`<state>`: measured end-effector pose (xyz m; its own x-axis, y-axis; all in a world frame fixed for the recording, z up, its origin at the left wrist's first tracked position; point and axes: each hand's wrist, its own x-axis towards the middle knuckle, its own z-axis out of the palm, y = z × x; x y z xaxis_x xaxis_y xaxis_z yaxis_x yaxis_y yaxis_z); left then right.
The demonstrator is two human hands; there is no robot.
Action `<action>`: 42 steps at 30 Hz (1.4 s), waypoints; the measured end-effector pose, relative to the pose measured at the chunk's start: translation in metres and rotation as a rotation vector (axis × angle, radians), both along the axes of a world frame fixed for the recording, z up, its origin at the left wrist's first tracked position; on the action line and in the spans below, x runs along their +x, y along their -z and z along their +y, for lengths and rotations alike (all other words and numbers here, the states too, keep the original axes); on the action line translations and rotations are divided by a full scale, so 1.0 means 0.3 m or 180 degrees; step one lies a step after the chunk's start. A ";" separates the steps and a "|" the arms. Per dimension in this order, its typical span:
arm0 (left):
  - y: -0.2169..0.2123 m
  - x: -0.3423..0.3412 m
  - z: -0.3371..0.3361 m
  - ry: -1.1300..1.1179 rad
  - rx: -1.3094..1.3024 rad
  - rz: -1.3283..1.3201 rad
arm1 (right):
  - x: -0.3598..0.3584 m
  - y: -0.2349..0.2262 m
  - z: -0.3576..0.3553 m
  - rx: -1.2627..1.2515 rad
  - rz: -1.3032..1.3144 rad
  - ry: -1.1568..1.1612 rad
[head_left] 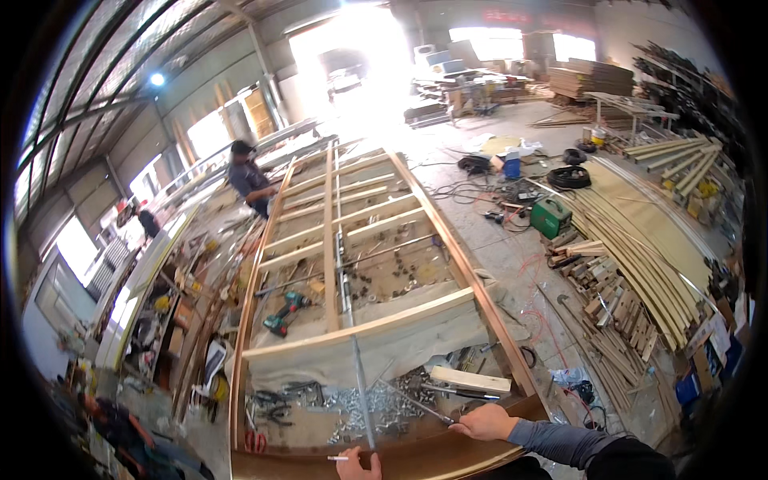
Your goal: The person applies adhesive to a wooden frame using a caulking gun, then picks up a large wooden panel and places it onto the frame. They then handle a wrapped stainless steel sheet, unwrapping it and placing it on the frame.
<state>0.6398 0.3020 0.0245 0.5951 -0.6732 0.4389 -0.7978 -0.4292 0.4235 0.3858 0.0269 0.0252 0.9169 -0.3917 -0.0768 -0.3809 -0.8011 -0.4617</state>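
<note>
At the near end of a large wooden frame (492, 320), my left hand (358, 465) is closed, with a short white stick (338, 458), perhaps a cigarette, between its fingers. Beside this hand ends a long grey metal rod (362, 392) running along the frame's inside. My right hand (486, 422) wraps around the near end of a long thin metal tool (416, 402); its grip is hidden in my palm. The tool's shaft slants left and away over scattered screws and metal fittings (344, 412). A short pale wood block (470, 379) lies just beyond my right hand.
Inside the frame lie a green cordless drill (286, 313), pliers (276, 412) and pale crossbars (360, 324). A person (248, 180) stands at its far left, another person (132, 432) at lower left. A green machine (550, 217), cables (570, 178) and wood offcuts (612, 300) sit right.
</note>
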 end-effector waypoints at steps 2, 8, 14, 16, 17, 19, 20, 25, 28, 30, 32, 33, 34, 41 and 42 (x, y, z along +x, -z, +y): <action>-0.017 0.003 -0.028 -0.0011 0.0032 -0.0079 | 0.013 -0.008 -0.015 -0.0045 0.0009 0.0124; 0.005 -0.005 -0.019 -0.0124 0.0185 -0.0164 | 0.181 -0.207 -0.233 -0.0401 -0.1324 0.0704; 0.089 0.014 -0.040 -0.0029 0.0001 -0.0286 | 0.437 -0.748 -0.651 -0.0405 -0.2122 0.1206; 0.098 0.015 0.004 -0.0126 0.0074 -0.0107 | 0.516 -0.951 -0.700 -0.0185 -0.2222 0.1173; 0.093 0.019 0.010 -0.0110 0.0067 -0.0004 | 0.543 -1.040 -0.718 0.0038 -0.2233 0.1163; 0.079 0.018 0.001 -0.0026 0.0028 0.0090 | 0.582 -1.135 -0.796 -0.0295 -0.2395 0.1246; 0.072 0.014 -0.006 -0.0016 0.0002 0.0077 | 0.591 -1.162 -0.797 -0.0370 -0.2427 0.1273; 0.088 0.014 -0.015 0.0040 -0.0060 -0.0009 | 0.556 -1.285 -0.788 -0.0154 -0.2253 0.1327; 0.042 0.002 -0.039 0.0005 -0.0006 -0.0073 | 0.490 -1.307 -0.706 -0.0171 -0.2226 0.1318; -0.043 -0.050 -0.044 -0.0178 0.0225 -0.0038 | 0.444 -1.279 -0.636 0.0089 -0.2340 0.1250; -0.021 -0.042 -0.090 -0.0253 0.0339 -0.0112 | 0.465 -1.153 -0.628 0.0352 -0.2562 0.1089; 0.015 -0.036 -0.141 -0.0071 0.0179 -0.0146 | 0.452 -1.083 -0.612 0.0287 -0.2486 0.0994; 0.040 -0.040 -0.164 0.0091 0.0053 -0.0185 | 0.443 -0.982 -0.587 0.0263 -0.2408 0.0892; 0.035 -0.093 -0.131 0.0583 -0.0682 0.0230 | 0.252 -0.289 -0.190 0.0407 -0.0777 0.0171; -0.015 -0.112 -0.133 0.0696 -0.0889 -0.0024 | 0.171 -0.239 -0.102 0.0490 -0.0679 0.0493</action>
